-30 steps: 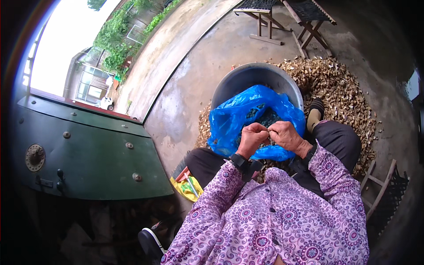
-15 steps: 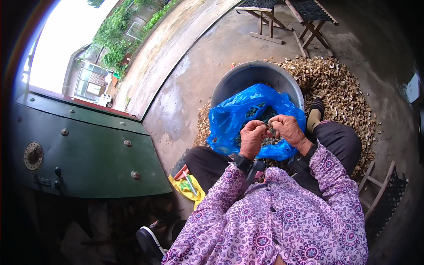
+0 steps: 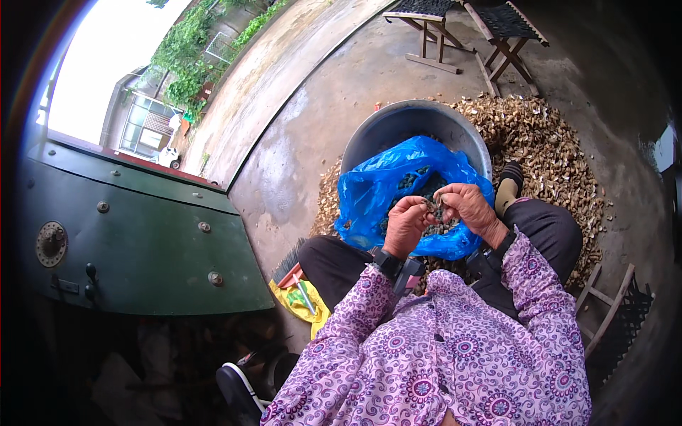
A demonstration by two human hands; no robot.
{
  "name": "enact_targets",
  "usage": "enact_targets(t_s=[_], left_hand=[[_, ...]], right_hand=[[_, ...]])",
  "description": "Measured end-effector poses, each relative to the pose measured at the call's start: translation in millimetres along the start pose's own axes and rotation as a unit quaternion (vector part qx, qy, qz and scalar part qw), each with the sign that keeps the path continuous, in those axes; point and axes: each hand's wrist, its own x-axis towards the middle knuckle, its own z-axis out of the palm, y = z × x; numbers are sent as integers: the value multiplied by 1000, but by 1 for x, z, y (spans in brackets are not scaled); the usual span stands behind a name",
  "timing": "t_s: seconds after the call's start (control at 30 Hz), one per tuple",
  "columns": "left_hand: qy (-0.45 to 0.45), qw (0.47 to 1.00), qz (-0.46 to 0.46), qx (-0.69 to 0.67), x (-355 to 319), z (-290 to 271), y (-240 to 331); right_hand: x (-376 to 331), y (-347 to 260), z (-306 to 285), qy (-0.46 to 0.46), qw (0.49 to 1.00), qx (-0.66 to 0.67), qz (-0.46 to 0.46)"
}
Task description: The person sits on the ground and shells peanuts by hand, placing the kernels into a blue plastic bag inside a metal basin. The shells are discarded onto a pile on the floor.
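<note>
My left hand (image 3: 406, 226) and my right hand (image 3: 469, 207) meet above an open blue plastic bag (image 3: 359, 186). Fingertips of both hands pinch a small brown husk-like piece (image 3: 433, 206), held between them; its exact kind is too small to make out. Many small dark grey-green, nut-like lumps (image 3: 431, 186) lie inside the bag. The bag sits in a wide grey metal basin (image 3: 371, 132), its near edge draped toward my lap. Dark bands circle both wrists.
A heap of pale brown husks (image 3: 554, 153) spreads right of the basin. Two wooden folding stools (image 3: 508, 44) stand beyond, another stool (image 3: 604, 312) at right. A green metal panel (image 3: 142, 241) is at left. A broom (image 3: 288, 273) and yellow bag (image 3: 312, 323) lie by my left knee.
The fingertips have drawn slightly apart, and the brown piece between them shows more clearly. Both hands stay over the bag, while the whole view has shifted very slightly.
</note>
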Motion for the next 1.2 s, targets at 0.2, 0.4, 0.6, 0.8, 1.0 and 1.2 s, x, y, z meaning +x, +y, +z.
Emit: enact_targets(t_s=[0.2,0.4,0.6,0.8,1.0,1.2], left_hand=[[19,999,-16,20,-1,0,3],[9,999,-34,39,-3,3,1],[0,998,-48,49,-4,1,-1],[-19,993,-85,76,-4,13,-13],[-75,965,-176,181,-13,37,-38],[-114,933,-233,251,-1,21,-12]], right_hand=[[1,-9,-5,10,998,69,-2],[0,-46,-26,70,985,121,-103],[5,-64,-69,137,918,332,-169],[2,-69,-118,274,825,457,-187],[-4,-64,-88,193,898,366,-153],[-17,-67,-80,196,916,322,-136]])
